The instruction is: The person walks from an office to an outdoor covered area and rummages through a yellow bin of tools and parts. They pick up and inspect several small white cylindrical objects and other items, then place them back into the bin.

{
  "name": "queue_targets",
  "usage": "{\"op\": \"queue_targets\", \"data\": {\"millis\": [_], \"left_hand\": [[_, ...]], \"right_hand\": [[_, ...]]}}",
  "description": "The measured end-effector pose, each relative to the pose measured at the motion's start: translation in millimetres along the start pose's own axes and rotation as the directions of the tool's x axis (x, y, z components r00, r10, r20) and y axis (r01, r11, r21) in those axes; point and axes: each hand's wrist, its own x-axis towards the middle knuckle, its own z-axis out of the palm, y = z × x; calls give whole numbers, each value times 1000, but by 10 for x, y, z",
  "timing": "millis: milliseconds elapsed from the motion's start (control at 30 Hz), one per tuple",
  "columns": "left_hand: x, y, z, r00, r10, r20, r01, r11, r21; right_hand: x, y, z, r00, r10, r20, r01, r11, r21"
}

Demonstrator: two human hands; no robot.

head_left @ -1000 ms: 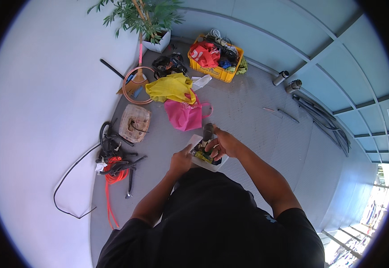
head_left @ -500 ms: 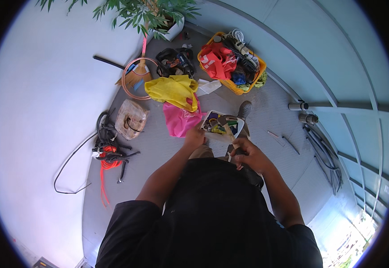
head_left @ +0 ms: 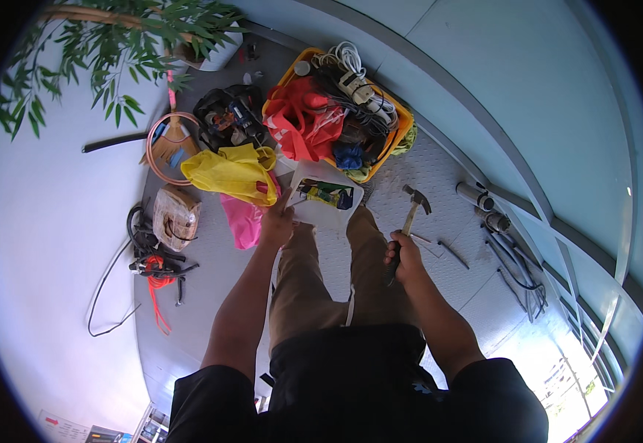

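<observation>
In my right hand (head_left: 405,257) is a claw hammer (head_left: 409,220), its dark grip wrapped by my fingers and its metal head pointing up and away. My left hand (head_left: 278,223) is closed on the left edge of a white plastic box (head_left: 327,216). The box is tilted in front of my legs. Inside it lie several small items, among them yellow and green ones (head_left: 324,194) that I cannot make out singly. Right behind the box stands a yellow crate (head_left: 404,122) with a red bag (head_left: 303,122), white cable and dark cords in it.
Left of the box lie a yellow bag (head_left: 229,171), a pink bag (head_left: 242,220) and a black tool bag (head_left: 227,118). Further left are a broom (head_left: 172,148), a copper tube coil (head_left: 150,166), a wrapped package (head_left: 176,218) and tangled cords. Flasks (head_left: 475,196) and dark hoses (head_left: 517,262) lie by the right wall.
The hammer, earlier over the box, is now out to the right in my right hand. My left hand and the box have moved up and left, and the box is tilted more.
</observation>
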Motion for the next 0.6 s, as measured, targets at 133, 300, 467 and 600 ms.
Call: {"op": "queue_targets", "data": {"millis": [133, 300, 467, 600], "left_hand": [[814, 231, 274, 975, 191, 118, -209, 963, 172], [1825, 176, 772, 992, 55, 111, -56, 998, 4], [2333, -73, 1090, 803, 595, 20, -517, 681, 518], [2185, 18, 1153, 980, 150, 130, -168, 976, 141]], "right_hand": [[488, 135, 49, 995, 55, -77, -45, 990, 132], [738, 417, 63, 998, 57, -41, -54, 996, 74], [926, 680, 97, 997, 64, 47, -65, 998, 18], [1020, 768, 162, 989, 142, 51, -144, 988, 57]]}}
